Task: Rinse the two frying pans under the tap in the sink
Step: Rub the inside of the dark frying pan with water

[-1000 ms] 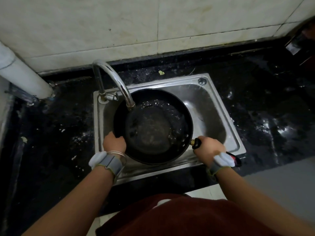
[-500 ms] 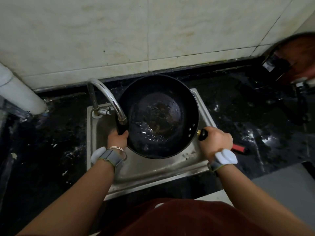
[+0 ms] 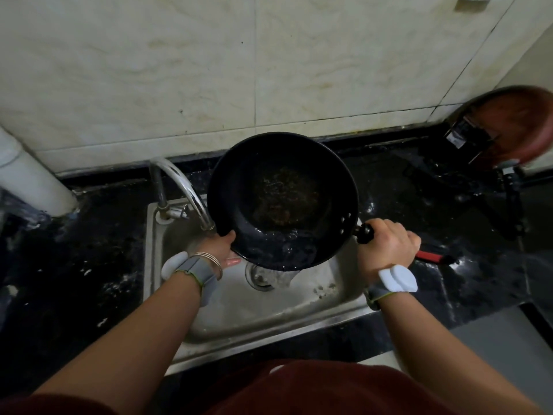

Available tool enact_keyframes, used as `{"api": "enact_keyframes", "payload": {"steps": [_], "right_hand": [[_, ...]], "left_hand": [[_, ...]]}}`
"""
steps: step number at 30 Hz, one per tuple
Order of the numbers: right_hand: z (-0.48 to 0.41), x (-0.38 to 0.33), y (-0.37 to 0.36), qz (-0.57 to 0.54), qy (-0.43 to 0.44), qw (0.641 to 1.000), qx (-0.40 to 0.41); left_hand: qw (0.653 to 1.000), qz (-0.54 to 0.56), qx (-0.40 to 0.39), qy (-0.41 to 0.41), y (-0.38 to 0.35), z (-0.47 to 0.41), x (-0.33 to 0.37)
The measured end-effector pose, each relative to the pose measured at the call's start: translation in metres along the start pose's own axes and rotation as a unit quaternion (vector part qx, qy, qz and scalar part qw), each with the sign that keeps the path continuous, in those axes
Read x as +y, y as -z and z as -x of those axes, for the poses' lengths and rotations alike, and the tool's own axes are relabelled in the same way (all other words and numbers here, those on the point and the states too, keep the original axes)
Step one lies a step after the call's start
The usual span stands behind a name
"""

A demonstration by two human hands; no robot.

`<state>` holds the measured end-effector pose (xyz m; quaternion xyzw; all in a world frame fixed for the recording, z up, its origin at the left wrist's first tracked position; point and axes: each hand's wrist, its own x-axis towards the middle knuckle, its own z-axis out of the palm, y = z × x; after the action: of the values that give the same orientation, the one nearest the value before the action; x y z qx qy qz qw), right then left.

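Observation:
A black frying pan (image 3: 281,199) is held tilted above the steel sink (image 3: 299,298), its near edge lowest, and water pours from that edge toward the drain (image 3: 261,275). My right hand (image 3: 386,250) grips its red and black handle. My left hand (image 3: 220,248) holds the pan's left rim from below, thumb on the edge. The curved tap (image 3: 185,187) ends just left of the pan. A second pan (image 3: 514,127), reddish brown, stands on the counter at the far right.
A wet black stone counter (image 3: 89,250) surrounds the sink. A tiled wall (image 3: 209,70) rises behind it. A white pipe (image 3: 27,178) runs down at the far left. The second pan's dark handle (image 3: 513,202) reaches toward me over the right counter.
The pan rose out of the sink bowl and tipped toward me, so water now spills from its near edge. Both hands kept their hold. The view shifted upward and right.

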<state>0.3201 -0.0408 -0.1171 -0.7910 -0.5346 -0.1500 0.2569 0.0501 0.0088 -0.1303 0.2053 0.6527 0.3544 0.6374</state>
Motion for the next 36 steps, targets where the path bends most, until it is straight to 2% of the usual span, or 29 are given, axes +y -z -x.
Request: {"api": "enact_keyframes", "payload": {"steps": [6,9,11,13,14,15,18,23,30,33,36], "right_hand": [[-0.011,-0.003,-0.003,-0.017,0.005,0.997,0.077],[-0.026,0.000,-0.003,-0.004,0.036,0.992,0.122],[-0.034,-0.002,-0.006,0.007,0.052,0.989,0.139],[-0.036,-0.005,-0.008,0.008,0.058,0.988,0.144],[-0.036,-0.008,-0.011,0.005,0.061,0.988,0.140],[-0.035,-0.011,-0.014,0.002,0.064,0.989,0.133],[-0.033,-0.019,-0.024,0.004,0.059,0.994,0.089],[-0.037,-0.030,-0.034,0.029,0.092,0.995,-0.017],[-0.026,-0.024,-0.033,0.084,0.089,0.977,-0.173],[-0.020,-0.023,-0.026,0.109,0.078,0.967,-0.215],[-0.034,-0.032,-0.009,0.134,0.090,0.937,-0.310]], "left_hand": [[0.997,-0.050,-0.050,-0.024,0.007,-0.006,0.003],[0.989,-0.101,-0.061,-0.094,0.028,-0.018,0.001],[0.973,-0.169,0.003,-0.159,0.039,-0.024,0.003],[0.934,-0.244,0.166,-0.204,0.047,-0.026,0.006],[0.919,-0.246,0.233,-0.204,0.051,-0.027,0.009],[0.911,-0.235,0.267,-0.208,0.054,-0.029,0.013],[0.902,-0.245,0.252,-0.252,0.057,-0.041,0.022],[0.851,-0.417,0.238,-0.213,0.057,-0.057,0.028],[0.819,-0.497,0.208,-0.201,0.068,-0.077,0.039],[0.836,-0.473,0.197,-0.195,0.068,-0.082,0.034],[0.883,-0.389,0.170,-0.199,0.062,-0.074,0.017]]}}
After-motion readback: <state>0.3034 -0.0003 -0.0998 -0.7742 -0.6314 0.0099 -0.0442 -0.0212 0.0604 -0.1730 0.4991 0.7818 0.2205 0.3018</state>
